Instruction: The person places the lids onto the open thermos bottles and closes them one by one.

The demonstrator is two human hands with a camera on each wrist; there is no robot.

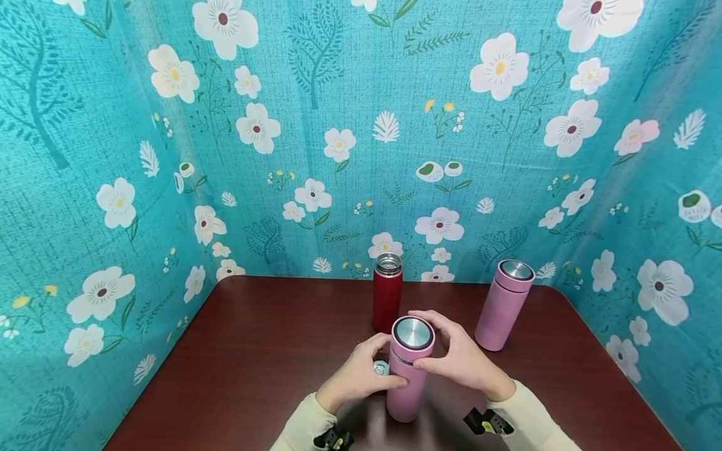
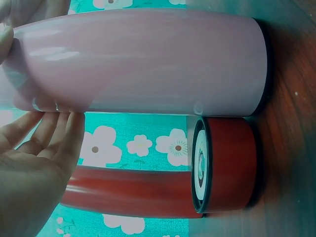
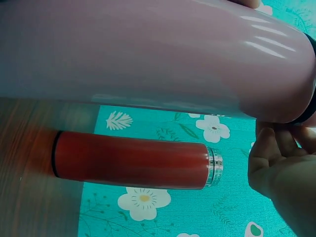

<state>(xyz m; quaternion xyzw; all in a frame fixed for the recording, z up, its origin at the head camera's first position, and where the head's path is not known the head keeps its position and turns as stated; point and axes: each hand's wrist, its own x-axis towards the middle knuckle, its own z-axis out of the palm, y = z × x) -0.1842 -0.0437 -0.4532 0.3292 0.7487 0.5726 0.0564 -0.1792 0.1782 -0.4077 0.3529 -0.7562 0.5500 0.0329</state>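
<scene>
A pink bottle [image 1: 405, 394] with a silver-topped lid [image 1: 413, 333] stands upright near the front of the table. My left hand [image 1: 361, 373] grips its upper body from the left, thumb across the front. From the right, my right hand [image 1: 459, 357] holds it around the lid, thumb at the seam. Just behind it lies a red cap [image 2: 232, 165] on its base, mostly hidden in the head view. Farther back a red bottle [image 1: 387, 297] stands without a lid, its steel neck showing.
A second pink bottle [image 1: 504, 307], lidded, stands at the back right of the dark brown table [image 1: 271, 338]. A blue flowered cloth [image 1: 361, 169] hangs behind the table and along both sides.
</scene>
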